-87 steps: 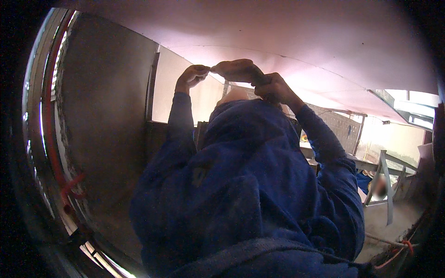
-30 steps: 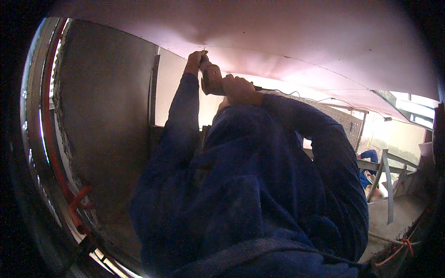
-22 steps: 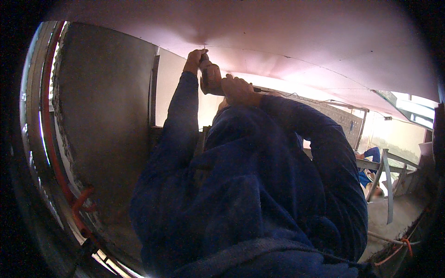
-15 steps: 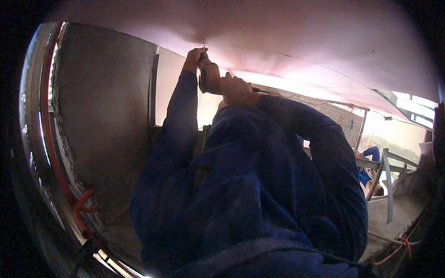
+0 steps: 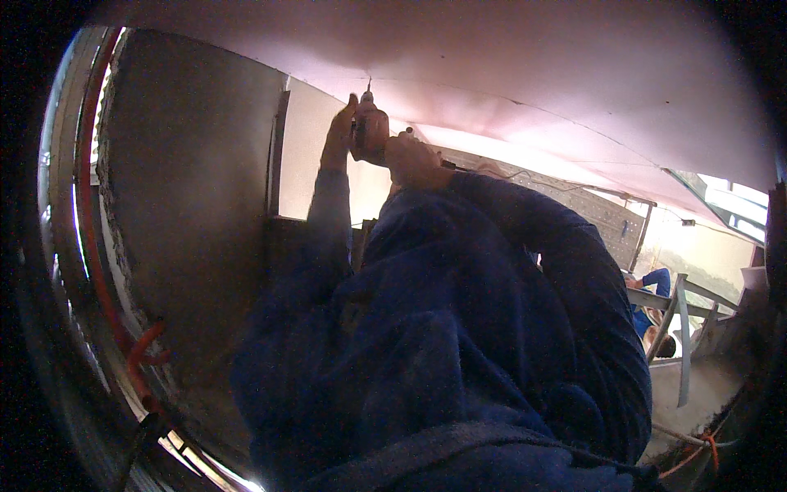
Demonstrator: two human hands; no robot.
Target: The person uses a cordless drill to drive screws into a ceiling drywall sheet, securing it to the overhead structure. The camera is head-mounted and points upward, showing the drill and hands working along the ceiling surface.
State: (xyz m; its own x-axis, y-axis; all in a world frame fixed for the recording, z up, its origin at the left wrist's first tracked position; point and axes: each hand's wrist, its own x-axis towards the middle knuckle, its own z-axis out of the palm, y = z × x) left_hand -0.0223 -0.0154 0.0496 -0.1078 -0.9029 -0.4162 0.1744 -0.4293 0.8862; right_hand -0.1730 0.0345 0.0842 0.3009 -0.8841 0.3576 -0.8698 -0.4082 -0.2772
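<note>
Overhead, a cordless drill (image 5: 373, 131) points up, the tip of its thin bit or screw meeting the pale ceiling panel (image 5: 508, 49) near a fine seam line. My right hand (image 5: 416, 161) is wrapped round the drill's grip from the right. Against the left side of the drill body lies my left hand (image 5: 334, 139), one finger reaching up beside the chuck; its other fingers are partly hidden. Both my arms are raised in dark blue sleeves. Whether a screw sits on the tip is too small to make out.
A dark grey wall (image 5: 188, 156) rises at left, beside a red hose (image 5: 102, 271). A perforated metal beam (image 5: 586, 201) and a cable run behind my right arm. At far right, another person in blue (image 5: 652, 307) is near metal bars (image 5: 680, 344).
My left hand has come down from the drill's tip to the side of its body, baring the chuck and bit. The right hand stays on the grip.
</note>
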